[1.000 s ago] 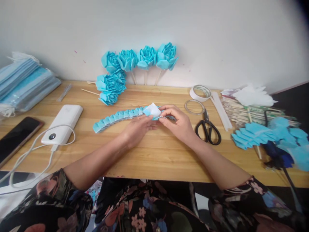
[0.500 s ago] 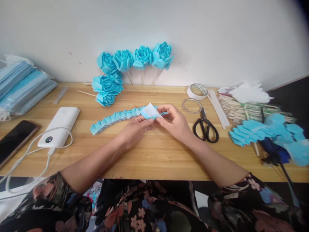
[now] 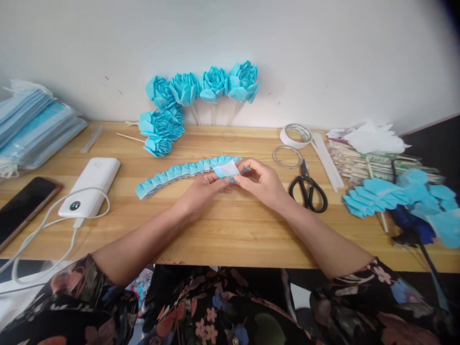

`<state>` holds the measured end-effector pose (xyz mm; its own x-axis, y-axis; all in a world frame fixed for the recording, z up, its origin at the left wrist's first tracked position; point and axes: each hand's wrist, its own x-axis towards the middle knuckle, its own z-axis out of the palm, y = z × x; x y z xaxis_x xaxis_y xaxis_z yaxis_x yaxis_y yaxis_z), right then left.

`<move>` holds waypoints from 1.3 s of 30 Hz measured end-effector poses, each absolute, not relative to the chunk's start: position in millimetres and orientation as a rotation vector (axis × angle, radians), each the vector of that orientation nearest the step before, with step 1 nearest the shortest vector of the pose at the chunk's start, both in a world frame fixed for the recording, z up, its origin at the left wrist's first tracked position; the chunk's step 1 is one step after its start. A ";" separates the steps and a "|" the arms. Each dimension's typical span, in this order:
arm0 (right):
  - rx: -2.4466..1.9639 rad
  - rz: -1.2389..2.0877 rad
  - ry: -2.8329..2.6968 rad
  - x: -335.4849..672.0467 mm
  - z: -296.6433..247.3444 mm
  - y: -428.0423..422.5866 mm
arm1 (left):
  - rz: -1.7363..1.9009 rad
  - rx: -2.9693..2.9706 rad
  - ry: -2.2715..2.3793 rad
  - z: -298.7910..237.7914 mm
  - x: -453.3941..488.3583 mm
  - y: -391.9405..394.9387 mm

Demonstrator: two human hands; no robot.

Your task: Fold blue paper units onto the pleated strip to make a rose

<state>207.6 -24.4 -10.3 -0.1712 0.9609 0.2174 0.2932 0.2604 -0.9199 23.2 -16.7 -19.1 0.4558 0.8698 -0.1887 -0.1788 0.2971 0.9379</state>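
Note:
Between my two hands is a small piece of blue and white fabric (image 3: 227,169), partly folded, its white face up. My left hand (image 3: 204,190) pinches its lower left edge with thumb and fingers. At its right side, the thumb and fingertips of my right hand (image 3: 260,182) close on it. Just behind my hands, a long curved row of folded blue pieces (image 3: 172,175) lies on the wooden table (image 3: 215,230). My fingers hide part of the fabric and the row's right end.
Blue fabric roses (image 3: 213,84) on sticks stand and lie at the back. To the right are black-handled scissors (image 3: 307,187), tape rolls (image 3: 295,135), bundled sticks (image 3: 354,160) and blue petals (image 3: 373,196). A white power bank (image 3: 89,187), a phone (image 3: 27,208) and face masks (image 3: 39,129) lie left.
The fabric's raised pointed top corner has been folded down, so its upper edge is now flatter. Both hands keep their grip in nearly the same place.

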 end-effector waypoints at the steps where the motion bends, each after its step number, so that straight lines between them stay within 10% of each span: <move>1: -1.161 0.942 -1.659 207.7 -9.5 -24.4 | 0.809 1.048 0.840 -19.7 22.7 -16.5; 39: -1.125 1.213 -1.455 212.8 -4.1 -23.4 | 0.773 1.472 0.943 -3.8 21.0 -15.5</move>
